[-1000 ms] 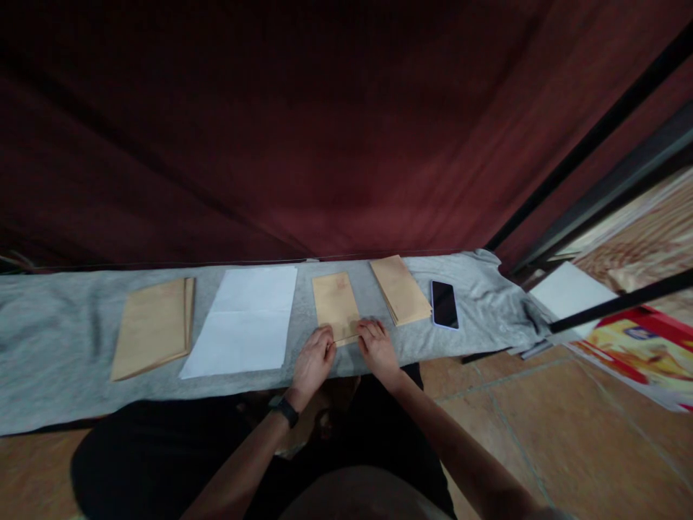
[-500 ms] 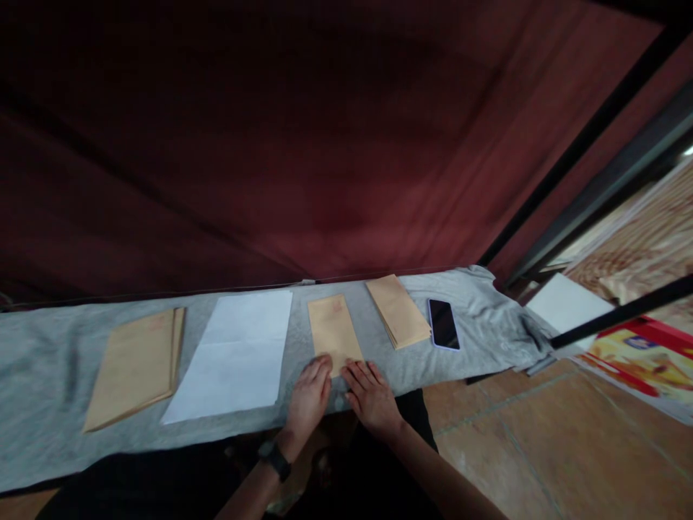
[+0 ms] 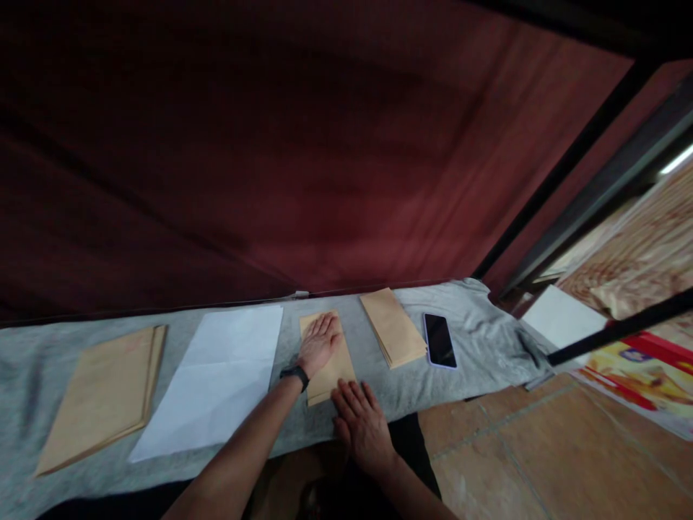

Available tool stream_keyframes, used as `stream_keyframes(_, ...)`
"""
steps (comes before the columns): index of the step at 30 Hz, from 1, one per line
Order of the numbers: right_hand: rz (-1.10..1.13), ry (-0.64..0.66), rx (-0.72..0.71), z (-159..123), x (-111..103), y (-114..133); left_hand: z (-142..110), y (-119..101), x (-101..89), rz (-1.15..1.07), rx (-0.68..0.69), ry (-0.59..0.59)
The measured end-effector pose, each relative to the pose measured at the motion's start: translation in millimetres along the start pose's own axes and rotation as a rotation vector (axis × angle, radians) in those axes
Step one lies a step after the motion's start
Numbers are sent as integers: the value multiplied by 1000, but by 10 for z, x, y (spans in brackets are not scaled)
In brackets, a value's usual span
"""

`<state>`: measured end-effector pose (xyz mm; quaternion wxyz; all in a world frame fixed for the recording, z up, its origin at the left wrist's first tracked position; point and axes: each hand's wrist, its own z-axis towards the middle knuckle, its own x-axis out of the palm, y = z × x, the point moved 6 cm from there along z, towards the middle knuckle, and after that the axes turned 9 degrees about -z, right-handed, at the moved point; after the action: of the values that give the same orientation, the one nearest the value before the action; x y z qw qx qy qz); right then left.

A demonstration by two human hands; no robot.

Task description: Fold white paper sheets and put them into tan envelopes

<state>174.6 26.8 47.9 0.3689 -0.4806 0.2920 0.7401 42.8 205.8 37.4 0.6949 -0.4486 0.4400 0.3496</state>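
Note:
A single brown envelope [image 3: 331, 379] lies lengthwise on the grey cloth [image 3: 476, 339] in front of me. My left hand [image 3: 319, 341] lies flat and open on its far half, fingers stretched out, a black watch on the wrist. My right hand [image 3: 360, 420] rests flat and open on the cloth at the envelope's near end, fingertips touching its edge. Neither hand holds anything.
Left of the envelope lie white paper sheets [image 3: 214, 379] and a stack of large brown envelopes [image 3: 100, 393]. To the right sit a pile of small brown envelopes [image 3: 393, 326] and a black phone [image 3: 439, 339]. Dark red curtain behind; tiled floor, white sheet [image 3: 560, 318] at right.
My left hand has slid from the envelope's near end up onto its far half. The right hand stays at the near end. The view has tilted, shifting everything lower in the picture.

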Motion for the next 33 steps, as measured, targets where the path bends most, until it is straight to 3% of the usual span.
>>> stream_keyframes(6, -2, 1, -8, 4, 16, 6, -176, -48, 31, 17, 121, 40)
stream_keyframes(17, 22, -2, 19, -28, 92, 1, -776, -238, -149, -188, 365, 160)
stream_keyframes(24, 26, 51, 4, -26, 51, 13, -1188, -280, -258, -251, 303, 184)
stream_keyframes(33, 135, 66, 109, 156, 47, -184, -1411, -271, -369, -349, 187, 44)
